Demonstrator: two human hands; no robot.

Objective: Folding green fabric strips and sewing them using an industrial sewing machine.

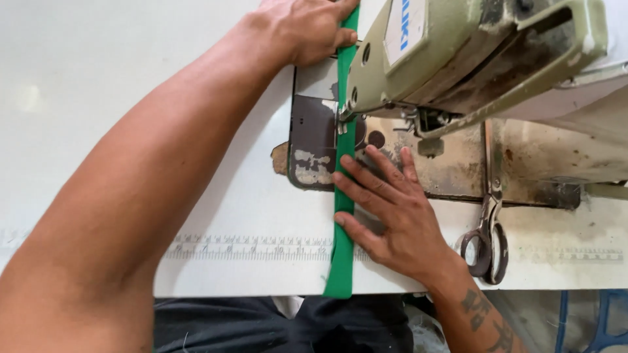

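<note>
Your left hand (304, 29) pinches the green strip (344, 196) at the counter's (98, 85) far edge, behind the needle. Your right hand (392, 212), fingers spread, presses it flat near the front edge. Fingertips near the sewing machine's (471, 52) presser foot risk a puncture.

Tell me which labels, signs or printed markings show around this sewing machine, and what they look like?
Badge: on the sewing machine head, top centre; pale rectangle with blue lettering.
Ruler strip: printed along the white table front edge; thin grey ticks and numerals, crossed by the green strip.
</note>
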